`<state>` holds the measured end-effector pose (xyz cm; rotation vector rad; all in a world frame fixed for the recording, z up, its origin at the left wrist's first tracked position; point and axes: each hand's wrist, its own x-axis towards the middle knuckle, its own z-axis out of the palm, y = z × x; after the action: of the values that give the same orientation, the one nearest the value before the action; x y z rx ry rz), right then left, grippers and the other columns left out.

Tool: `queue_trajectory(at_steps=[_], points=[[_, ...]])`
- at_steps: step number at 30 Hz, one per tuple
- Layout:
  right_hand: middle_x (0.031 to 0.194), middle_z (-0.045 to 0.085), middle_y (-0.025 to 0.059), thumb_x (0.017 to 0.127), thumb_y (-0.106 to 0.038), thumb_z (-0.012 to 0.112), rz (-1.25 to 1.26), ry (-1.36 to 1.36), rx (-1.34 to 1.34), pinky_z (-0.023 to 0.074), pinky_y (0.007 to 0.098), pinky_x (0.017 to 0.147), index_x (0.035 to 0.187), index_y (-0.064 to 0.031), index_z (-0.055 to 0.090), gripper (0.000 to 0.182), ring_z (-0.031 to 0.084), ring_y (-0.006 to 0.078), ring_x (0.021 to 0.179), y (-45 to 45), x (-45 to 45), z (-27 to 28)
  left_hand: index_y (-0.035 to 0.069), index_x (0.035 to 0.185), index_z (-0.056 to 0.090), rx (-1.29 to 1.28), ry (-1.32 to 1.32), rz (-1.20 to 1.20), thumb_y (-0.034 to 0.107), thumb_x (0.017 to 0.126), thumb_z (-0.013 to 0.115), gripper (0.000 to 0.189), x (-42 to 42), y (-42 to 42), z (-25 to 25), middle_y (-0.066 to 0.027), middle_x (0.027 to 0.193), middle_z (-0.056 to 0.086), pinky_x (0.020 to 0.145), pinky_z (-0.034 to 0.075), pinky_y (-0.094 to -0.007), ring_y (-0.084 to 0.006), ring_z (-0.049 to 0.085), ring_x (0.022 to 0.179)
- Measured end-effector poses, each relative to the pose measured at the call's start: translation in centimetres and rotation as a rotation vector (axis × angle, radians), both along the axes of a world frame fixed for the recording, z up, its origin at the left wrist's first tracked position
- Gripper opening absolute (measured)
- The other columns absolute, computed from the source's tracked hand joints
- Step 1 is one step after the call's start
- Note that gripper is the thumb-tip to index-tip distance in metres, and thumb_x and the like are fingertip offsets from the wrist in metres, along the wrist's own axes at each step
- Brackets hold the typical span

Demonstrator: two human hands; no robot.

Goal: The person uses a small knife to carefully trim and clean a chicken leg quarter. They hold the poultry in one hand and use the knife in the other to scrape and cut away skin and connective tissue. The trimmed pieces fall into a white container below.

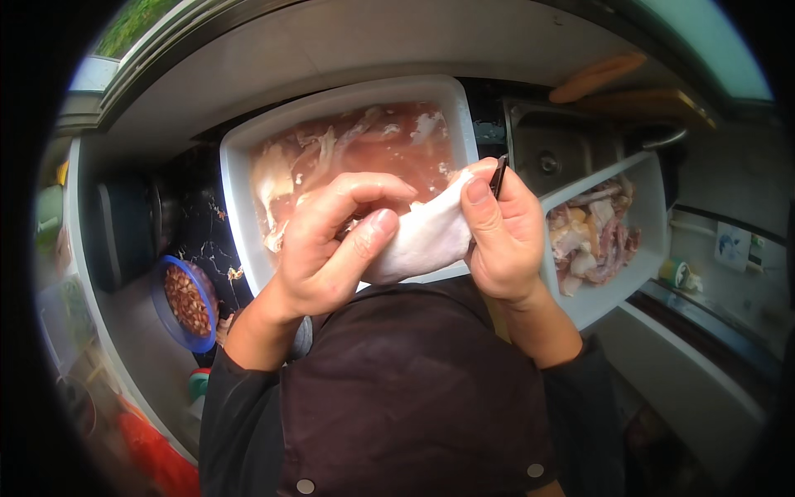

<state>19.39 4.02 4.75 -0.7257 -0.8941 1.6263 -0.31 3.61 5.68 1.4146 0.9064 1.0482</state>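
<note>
A pale piece of raw poultry (pixel 425 239) is held over the near edge of a white plastic tub (pixel 233 186). My right hand (pixel 506 230) grips its right end between thumb and fingers, along with a small dark tool (pixel 499 177) whose working end cannot be made out. Curled at the left end of the piece is my left hand (pixel 338 245), its thumb and forefinger apart; whether its hidden fingers hold the meat cannot be seen. Reddish water (pixel 385 155) and more raw poultry pieces (pixel 273 177) fill the tub.
Right of the tub, a second white tub (pixel 605 304) holds cut raw meat (pixel 590 236), near a steel sink (pixel 546 133). On the left stands a blue plastic basin (pixel 159 310) of small reddish-brown pieces (pixel 186 298). A wooden board (pixel 652 102) leans behind the sink.
</note>
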Motion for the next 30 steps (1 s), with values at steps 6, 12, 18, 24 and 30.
queue_trajectory(at_steps=[6,12,18,24,30], points=[[0.088,0.061,-0.0018,0.106,-0.023,0.052,-0.007,-0.026,0.01,0.0434,0.0198,0.067,0.104,-0.0027,0.06,0.022,0.052,0.0027,0.077,0.2,0.0,-0.3,-0.004,0.108,0.064,0.04,0.075,-0.132,0.004,0.094,0.062,0.017,-0.3,1.3,0.3,-0.0071,0.093,0.065,0.073,0.047,-0.0252,-0.0113,0.059,0.083],[0.088,0.061,-0.0009,0.106,-0.021,0.053,-0.024,-0.011,-0.015,0.0439,0.02,0.067,0.103,-0.0024,0.06,0.02,0.053,0.0033,0.077,0.2,-0.2,-0.6,-0.002,0.104,0.061,-0.272,-0.111,-0.07,0.008,0.098,0.061,0.011,-0.3,0.6,0.0,-0.002,0.096,0.062,0.078,0.046,-0.0245,-0.0078,0.056,0.089],[0.089,0.062,0.0001,0.106,-0.018,0.052,-0.023,0.033,-0.037,0.0451,0.0201,0.068,0.105,-0.0019,0.059,0.018,0.055,0.0039,0.077,0.4,-0.3,-0.9,-0.002,0.108,0.06,-0.259,-0.107,-0.028,0.007,0.099,0.06,0.013,-0.2,0.5,0.0,-0.0028,0.101,0.063,0.083,0.047,-0.0248,-0.0079,0.057,0.092],[0.089,0.062,-0.0004,0.105,-0.016,0.051,-0.004,0.018,-0.05,0.045,0.0199,0.068,0.105,-0.0023,0.059,0.016,0.054,0.0037,0.077,0.5,-0.3,-0.6,-0.004,0.113,0.06,-0.261,-0.046,-0.006,0.006,0.097,0.061,0.019,0.1,0.7,1.0,-0.0053,0.102,0.064,0.083,0.049,-0.0262,-0.0099,0.06,0.093],[0.086,0.059,-0.0027,0.104,-0.015,0.055,-0.044,-0.146,0.024,0.0438,0.0198,0.069,0.099,-0.0023,0.059,0.014,0.051,0.002,0.078,0.5,-0.5,-0.5,-0.003,0.106,0.062,-0.065,0.09,-0.054,0.009,0.097,0.062,0.015,0.9,0.9,-0.1,-0.0044,0.092,0.065,0.076,0.049,-0.0245,-0.0084,0.06,0.085]])
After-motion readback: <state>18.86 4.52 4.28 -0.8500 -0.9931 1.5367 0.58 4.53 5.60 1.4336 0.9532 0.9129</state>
